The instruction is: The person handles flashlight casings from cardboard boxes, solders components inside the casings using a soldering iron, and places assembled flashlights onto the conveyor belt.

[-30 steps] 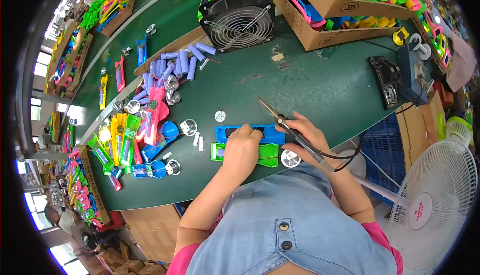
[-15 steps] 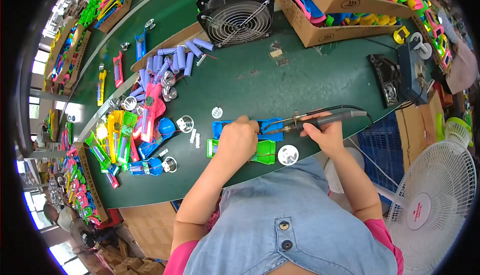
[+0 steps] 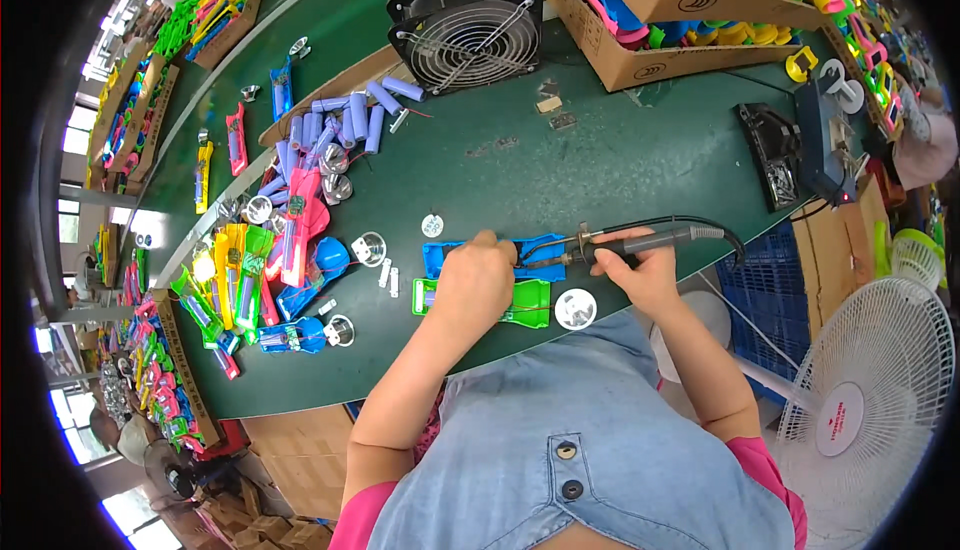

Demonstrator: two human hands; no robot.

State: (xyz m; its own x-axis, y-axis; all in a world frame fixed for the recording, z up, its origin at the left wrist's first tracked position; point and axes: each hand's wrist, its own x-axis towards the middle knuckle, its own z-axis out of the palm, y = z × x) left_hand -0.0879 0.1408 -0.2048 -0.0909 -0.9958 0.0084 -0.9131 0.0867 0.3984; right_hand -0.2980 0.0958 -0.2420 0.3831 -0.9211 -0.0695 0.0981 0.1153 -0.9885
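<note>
My right hand (image 3: 645, 275) grips the dark handle of a soldering iron (image 3: 635, 244), its metal tip and a curved feed tube pointing left over a blue plastic housing (image 3: 436, 255). My left hand (image 3: 474, 282) is closed, fingertips down inside that housing close to the iron's tip. What the fingers pinch is hidden beneath them. Just nearer to me lies a green housing (image 3: 530, 302), partly covered by my left hand, with a thin red wire running to a round silver reflector (image 3: 576, 309). A small round disc (image 3: 432, 225) rests beyond the blue housing.
Left of my hands are piled colourful housings (image 3: 240, 280), reflectors (image 3: 369, 249) and purple cylindrical cells (image 3: 357, 115). A black metal fan (image 3: 468, 40) stands at the back, beside cardboard boxes (image 3: 655, 68) of plastic parts. A soldering station (image 3: 825, 140) and white fan (image 3: 860, 410) are at right.
My right hand and the soldering iron's handle have shifted slightly left and toward me. My left hand stays at the blue housing.
</note>
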